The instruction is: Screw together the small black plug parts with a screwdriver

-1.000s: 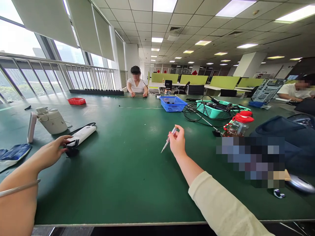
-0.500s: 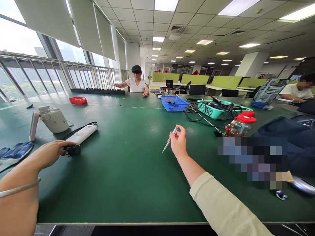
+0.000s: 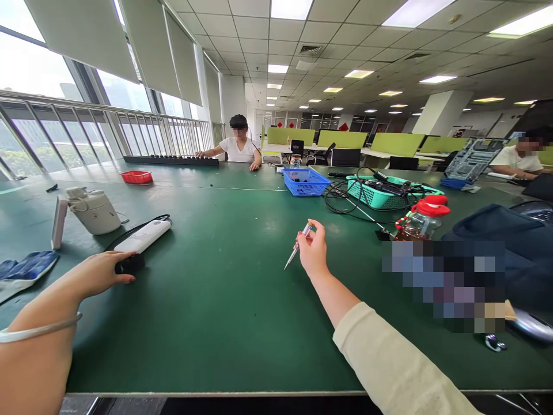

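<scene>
On the left, my left hand (image 3: 98, 273) is closed around a small black block-like object (image 3: 131, 264), with fingers over its top and the thumb at its near side. Part of that object is hidden by the fingers, and its kind is unclear. Just behind it lies a white power strip (image 3: 149, 233) with a black cable. Near the middle, my right hand (image 3: 314, 249) pinches a small screwdriver (image 3: 296, 248) with a clear handle; its thin metal tip points down and to the left, above the green tabletop (image 3: 224, 323).
At left are a cream container (image 3: 97, 213), an upright slab (image 3: 60, 222) and a blue-white glove (image 3: 32, 268). Farther back stand a red tray (image 3: 136, 177), a blue basket (image 3: 306, 183) and a teal basket (image 3: 378, 199) with cables. A red-lidded jar (image 3: 421, 219) stands right. Two people sit beyond.
My left hand has shifted slightly right with the black object, and its thumb now shows at the near side. My right hand and the screwdriver stay in place.
</scene>
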Tool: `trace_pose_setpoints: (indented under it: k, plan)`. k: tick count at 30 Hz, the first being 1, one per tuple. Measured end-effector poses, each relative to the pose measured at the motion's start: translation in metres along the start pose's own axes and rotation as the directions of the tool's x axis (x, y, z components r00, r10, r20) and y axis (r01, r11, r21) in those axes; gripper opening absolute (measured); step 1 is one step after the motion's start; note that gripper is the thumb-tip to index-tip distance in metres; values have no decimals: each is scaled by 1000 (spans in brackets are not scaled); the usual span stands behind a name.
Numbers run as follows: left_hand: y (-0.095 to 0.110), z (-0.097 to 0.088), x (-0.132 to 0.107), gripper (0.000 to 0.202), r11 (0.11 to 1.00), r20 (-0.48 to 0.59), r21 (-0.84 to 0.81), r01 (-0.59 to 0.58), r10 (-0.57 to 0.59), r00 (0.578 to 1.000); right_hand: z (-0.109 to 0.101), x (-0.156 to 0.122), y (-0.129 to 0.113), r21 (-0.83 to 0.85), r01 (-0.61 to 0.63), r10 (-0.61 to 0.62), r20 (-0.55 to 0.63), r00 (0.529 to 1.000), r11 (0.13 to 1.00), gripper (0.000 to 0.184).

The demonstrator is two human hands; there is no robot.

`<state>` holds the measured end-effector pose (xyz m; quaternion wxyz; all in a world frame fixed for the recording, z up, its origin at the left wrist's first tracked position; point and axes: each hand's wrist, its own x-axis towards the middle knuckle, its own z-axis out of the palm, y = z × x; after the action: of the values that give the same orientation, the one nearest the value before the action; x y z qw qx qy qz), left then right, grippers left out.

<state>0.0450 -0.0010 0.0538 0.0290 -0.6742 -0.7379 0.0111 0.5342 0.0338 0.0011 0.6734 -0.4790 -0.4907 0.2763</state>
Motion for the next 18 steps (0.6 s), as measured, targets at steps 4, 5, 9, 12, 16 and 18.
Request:
trace_pose_setpoints:
  k: [4,5,9,12,16,18]
  plan:
    - [9,-3,1,64,989,111,149,10,-27,993,1,0,0,14,7,-7,-3,1000,1000,42]
    - [11,-3,1,62,987,110,159,9,-27,994,1,0,0,19,11,-11,-3,1000,1000,42]
    - [14,-2,3,58,988,84,156,14,-27,996,1,-1,-1,19,14,-13,-6,1000,1000,43]
    - [18,-1,3,52,988,93,152,26,-41,995,1,-1,-2,19,9,-9,4,1000,1000,43]
    - [23,5,3,45,988,84,147,36,-49,995,2,-2,-5,16,2,-2,4,1000,1000,42]
    - [23,9,4,44,988,60,146,51,-61,996,2,-2,-6,18,-6,5,4,1000,1000,41]
